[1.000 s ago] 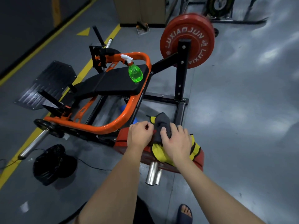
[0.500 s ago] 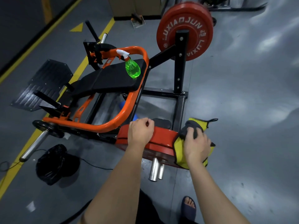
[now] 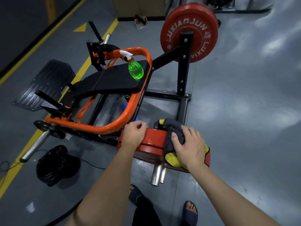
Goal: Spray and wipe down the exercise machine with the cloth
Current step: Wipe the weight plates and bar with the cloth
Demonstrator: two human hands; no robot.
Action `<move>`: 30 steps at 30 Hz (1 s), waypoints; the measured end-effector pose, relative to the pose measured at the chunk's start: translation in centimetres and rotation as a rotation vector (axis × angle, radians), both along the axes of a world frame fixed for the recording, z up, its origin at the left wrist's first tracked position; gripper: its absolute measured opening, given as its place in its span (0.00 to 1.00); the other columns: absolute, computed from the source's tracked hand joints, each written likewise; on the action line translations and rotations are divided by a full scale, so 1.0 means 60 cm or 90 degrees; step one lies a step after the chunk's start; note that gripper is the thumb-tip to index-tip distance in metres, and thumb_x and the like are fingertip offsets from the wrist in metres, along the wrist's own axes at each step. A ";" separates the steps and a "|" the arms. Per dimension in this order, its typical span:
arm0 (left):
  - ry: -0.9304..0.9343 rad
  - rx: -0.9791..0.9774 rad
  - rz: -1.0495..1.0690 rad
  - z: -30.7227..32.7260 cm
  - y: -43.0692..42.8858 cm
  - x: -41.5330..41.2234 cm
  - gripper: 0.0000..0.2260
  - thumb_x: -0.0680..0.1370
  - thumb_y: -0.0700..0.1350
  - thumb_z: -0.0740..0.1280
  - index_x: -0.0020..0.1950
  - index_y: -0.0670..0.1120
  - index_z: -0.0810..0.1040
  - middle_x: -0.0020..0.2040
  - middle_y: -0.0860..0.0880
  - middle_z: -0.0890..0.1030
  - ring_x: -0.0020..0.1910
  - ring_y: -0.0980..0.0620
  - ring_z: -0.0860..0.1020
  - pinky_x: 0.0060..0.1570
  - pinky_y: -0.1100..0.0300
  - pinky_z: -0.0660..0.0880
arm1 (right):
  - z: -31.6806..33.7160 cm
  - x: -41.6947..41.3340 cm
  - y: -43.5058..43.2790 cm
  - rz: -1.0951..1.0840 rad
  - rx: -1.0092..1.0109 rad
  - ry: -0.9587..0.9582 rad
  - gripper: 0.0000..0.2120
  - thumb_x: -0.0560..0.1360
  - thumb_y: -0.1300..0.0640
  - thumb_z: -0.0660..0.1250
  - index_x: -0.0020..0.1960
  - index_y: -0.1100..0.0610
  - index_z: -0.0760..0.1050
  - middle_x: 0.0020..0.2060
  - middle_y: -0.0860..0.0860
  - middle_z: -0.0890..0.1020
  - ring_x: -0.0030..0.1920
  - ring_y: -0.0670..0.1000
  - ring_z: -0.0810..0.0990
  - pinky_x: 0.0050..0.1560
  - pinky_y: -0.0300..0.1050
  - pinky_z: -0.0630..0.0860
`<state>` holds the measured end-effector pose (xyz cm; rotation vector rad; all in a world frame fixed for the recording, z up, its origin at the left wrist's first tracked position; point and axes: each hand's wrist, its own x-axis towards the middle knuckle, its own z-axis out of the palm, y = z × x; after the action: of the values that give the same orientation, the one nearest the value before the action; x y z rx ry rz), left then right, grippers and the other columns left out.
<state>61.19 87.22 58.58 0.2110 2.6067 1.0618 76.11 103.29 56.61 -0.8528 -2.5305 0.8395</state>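
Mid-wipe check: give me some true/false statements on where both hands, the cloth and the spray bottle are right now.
The translucent green spray bottle stands on the black padded seat. True.
The right hand holds the grey-and-yellow cloth against the near red weight plate. True.
The left hand holds the spray bottle. False: it grips the near plate's rim.
The cloth lies on the floor. False: it is draped over the near plate.

dim overhead light threw pale glare patches on the floor (image 3: 244, 98) — edges bowed by wide-angle distortion, corners slightly soft.
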 end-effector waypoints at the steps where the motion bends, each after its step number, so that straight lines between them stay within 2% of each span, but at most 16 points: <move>1: 0.001 0.002 -0.004 -0.002 -0.003 -0.002 0.21 0.75 0.57 0.58 0.39 0.42 0.82 0.37 0.44 0.83 0.38 0.44 0.81 0.42 0.44 0.80 | 0.001 -0.002 -0.005 -0.007 0.009 -0.010 0.27 0.77 0.37 0.56 0.60 0.54 0.79 0.48 0.52 0.81 0.52 0.58 0.77 0.51 0.54 0.75; 6: -0.010 0.008 -0.009 -0.013 -0.019 -0.025 0.18 0.77 0.55 0.61 0.40 0.45 0.84 0.39 0.47 0.85 0.41 0.49 0.82 0.47 0.48 0.80 | 0.016 -0.019 -0.033 -0.023 0.041 -0.052 0.26 0.76 0.36 0.55 0.58 0.55 0.79 0.48 0.53 0.81 0.52 0.59 0.77 0.52 0.54 0.72; 13: -0.010 0.005 0.036 -0.052 -0.069 -0.062 0.22 0.75 0.59 0.58 0.43 0.45 0.84 0.41 0.46 0.84 0.45 0.46 0.82 0.50 0.45 0.79 | 0.048 -0.073 -0.076 0.019 0.109 -0.136 0.28 0.75 0.34 0.54 0.57 0.53 0.79 0.49 0.53 0.81 0.53 0.59 0.77 0.53 0.56 0.71; 16: 0.084 -0.064 0.094 -0.066 -0.093 -0.066 0.19 0.78 0.56 0.56 0.42 0.46 0.82 0.42 0.48 0.84 0.45 0.46 0.81 0.50 0.45 0.78 | 0.058 -0.106 -0.097 0.057 0.147 -0.169 0.28 0.75 0.33 0.53 0.55 0.52 0.79 0.49 0.54 0.81 0.53 0.59 0.77 0.52 0.56 0.70; 19: 0.185 -0.111 0.138 -0.067 -0.109 -0.053 0.12 0.82 0.46 0.61 0.46 0.44 0.82 0.47 0.45 0.83 0.50 0.42 0.79 0.53 0.46 0.75 | 0.062 -0.132 -0.115 0.082 0.165 -0.194 0.28 0.74 0.33 0.53 0.55 0.53 0.79 0.49 0.54 0.82 0.53 0.59 0.77 0.52 0.56 0.70; 23: 0.203 -0.071 0.165 -0.059 -0.126 -0.023 0.08 0.82 0.43 0.63 0.55 0.45 0.82 0.53 0.47 0.83 0.57 0.45 0.79 0.59 0.44 0.75 | 0.065 -0.142 -0.129 0.114 0.182 -0.197 0.29 0.75 0.33 0.53 0.57 0.52 0.80 0.50 0.55 0.82 0.54 0.59 0.77 0.52 0.56 0.70; 26: 0.197 -0.050 0.175 -0.049 -0.130 0.003 0.08 0.81 0.42 0.64 0.55 0.46 0.82 0.53 0.47 0.83 0.57 0.44 0.79 0.59 0.43 0.76 | 0.066 -0.144 -0.133 0.152 0.178 -0.189 0.29 0.74 0.34 0.53 0.59 0.51 0.80 0.52 0.54 0.82 0.56 0.58 0.77 0.53 0.55 0.69; 30: 0.209 -0.029 0.110 -0.018 -0.102 0.032 0.08 0.81 0.45 0.65 0.55 0.45 0.82 0.52 0.47 0.83 0.55 0.44 0.80 0.57 0.44 0.76 | 0.059 -0.119 -0.118 0.226 0.156 -0.128 0.28 0.76 0.37 0.53 0.65 0.50 0.79 0.59 0.54 0.81 0.61 0.58 0.77 0.58 0.57 0.70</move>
<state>63.13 81.09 57.52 0.1624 2.9870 1.1027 68.94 96.24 60.15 -0.4354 -2.9376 0.5427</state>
